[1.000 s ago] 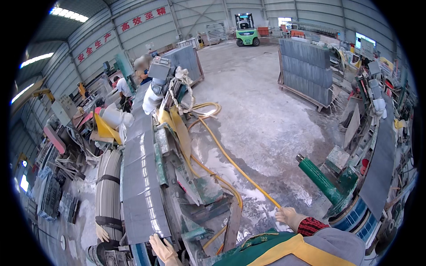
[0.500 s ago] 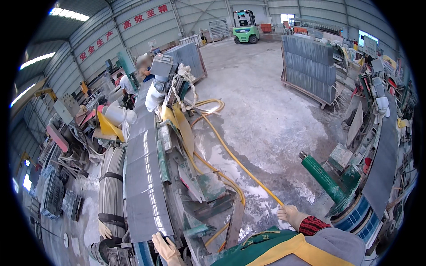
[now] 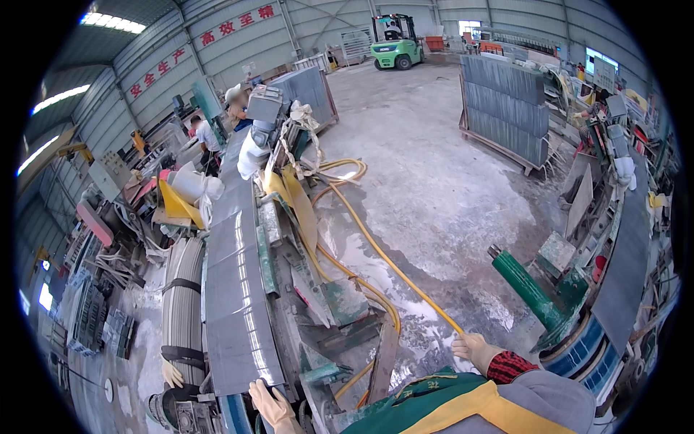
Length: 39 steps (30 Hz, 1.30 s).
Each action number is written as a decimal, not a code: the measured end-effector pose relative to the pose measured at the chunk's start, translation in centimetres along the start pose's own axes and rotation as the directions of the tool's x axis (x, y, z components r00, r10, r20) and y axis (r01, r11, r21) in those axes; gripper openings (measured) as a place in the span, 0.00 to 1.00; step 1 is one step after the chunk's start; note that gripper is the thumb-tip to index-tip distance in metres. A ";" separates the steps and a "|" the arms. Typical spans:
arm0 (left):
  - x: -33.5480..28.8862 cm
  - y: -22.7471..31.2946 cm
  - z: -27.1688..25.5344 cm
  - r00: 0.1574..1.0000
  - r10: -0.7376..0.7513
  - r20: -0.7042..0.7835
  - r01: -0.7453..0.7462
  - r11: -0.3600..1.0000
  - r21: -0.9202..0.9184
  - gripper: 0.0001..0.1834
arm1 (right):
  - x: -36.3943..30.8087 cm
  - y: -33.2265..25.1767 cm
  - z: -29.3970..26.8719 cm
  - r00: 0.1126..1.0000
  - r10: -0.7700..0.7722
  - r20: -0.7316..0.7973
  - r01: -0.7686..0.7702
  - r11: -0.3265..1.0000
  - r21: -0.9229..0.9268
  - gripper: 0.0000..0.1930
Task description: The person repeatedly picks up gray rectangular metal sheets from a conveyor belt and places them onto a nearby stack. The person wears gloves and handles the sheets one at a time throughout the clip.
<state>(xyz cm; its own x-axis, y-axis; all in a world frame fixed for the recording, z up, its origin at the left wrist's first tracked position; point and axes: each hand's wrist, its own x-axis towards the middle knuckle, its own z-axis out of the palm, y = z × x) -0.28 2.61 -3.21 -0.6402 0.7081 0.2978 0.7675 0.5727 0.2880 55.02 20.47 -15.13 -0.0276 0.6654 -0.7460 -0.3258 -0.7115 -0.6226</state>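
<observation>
Resting gloved fingers (image 3: 269,396) on the near end of a long grey stone slab (image 3: 235,282), the worker's left hand (image 3: 273,406) lies flat, fingers together and extended, clamped on nothing. The slab runs away from the hand along the machine's conveyor bed (image 3: 269,242), toward a grey and white machine head (image 3: 260,130) at the far end. The right hand (image 3: 473,349), also gloved, hangs at the worker's side with fingers loosely curled; whether it grips anything cannot be told. A red plaid cuff (image 3: 507,366) and a green and yellow garment (image 3: 441,401) fill the lower edge. Just beside the right hand a yellow hose (image 3: 376,253) snakes across the wet concrete floor (image 3: 434,181) back to the machine. A green cylinder (image 3: 524,286) tilts on the floor to the right. Farther off stand racks of grey slabs (image 3: 502,108), a green forklift (image 3: 394,43) and another person (image 3: 206,134) at the left wall.
</observation>
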 end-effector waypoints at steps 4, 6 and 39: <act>-0.2 -0.1 0.0 1.000 0.008 -0.007 -0.008 1.000 -0.004 0.27 | 0.1 0.0 0.0 0.999 0.019 -0.029 -0.019 1.000 -0.017 0.16; -0.3 -0.6 0.3 1.000 0.017 -0.018 -0.017 1.000 -0.005 0.27 | 0.1 0.1 0.2 0.999 0.025 -0.033 -0.026 0.999 -0.027 0.16; -2.8 0.5 -1.8 0.999 0.040 -0.026 -0.042 0.998 -0.055 0.28 | 1.8 0.9 -0.1 0.998 0.051 -0.036 -0.053 0.997 -0.058 0.15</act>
<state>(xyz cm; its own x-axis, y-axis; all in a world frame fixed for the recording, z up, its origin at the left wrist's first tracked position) 1.78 0.16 -2.23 -0.6092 0.7198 0.3328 0.7907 0.5192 0.3245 54.82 21.03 -17.03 -0.0104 0.6199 -0.7846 -0.2690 -0.7575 -0.5949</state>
